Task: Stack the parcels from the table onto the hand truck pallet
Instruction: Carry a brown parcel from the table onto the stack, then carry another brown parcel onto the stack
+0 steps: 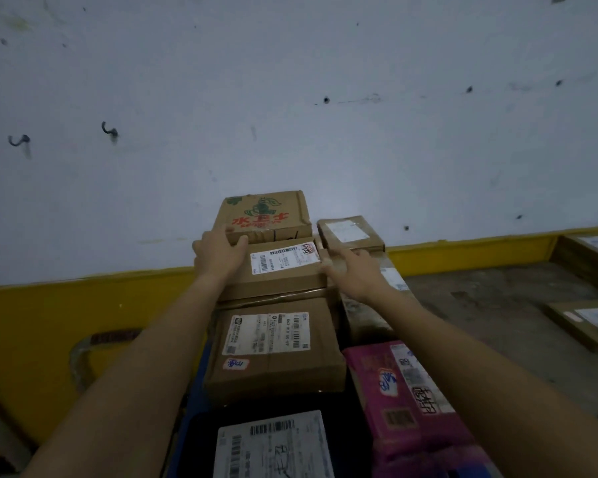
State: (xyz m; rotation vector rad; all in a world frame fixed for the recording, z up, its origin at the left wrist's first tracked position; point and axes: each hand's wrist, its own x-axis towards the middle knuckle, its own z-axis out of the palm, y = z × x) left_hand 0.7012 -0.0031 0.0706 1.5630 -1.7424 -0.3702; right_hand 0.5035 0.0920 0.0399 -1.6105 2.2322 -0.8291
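A dim room with a pale, pitted wall (290, 98) above a yellow band (66, 305) forms the backdrop; against it stands a stack of parcels, seemingly the load on the hand truck, though its pallet is hidden beneath them. Both arms reach forward over the pile; the left hand (218, 251) lies over the far left corner of a labelled brown parcel (283, 270), fingers curled on its edge; the right hand (354, 270) is spread open against the parcel's right end, so the two hands are apart, bracketing the box rather than lifting it. I judge this is a settling push, squaring the parcel against the fruit-printed carton (265, 217) just behind it so the tier stays flush. Below it sits another taped box (273, 350), with a pink package (404, 391) beside; more parcels (587, 253) wait at right on a grey surface (497, 305), probably the table.
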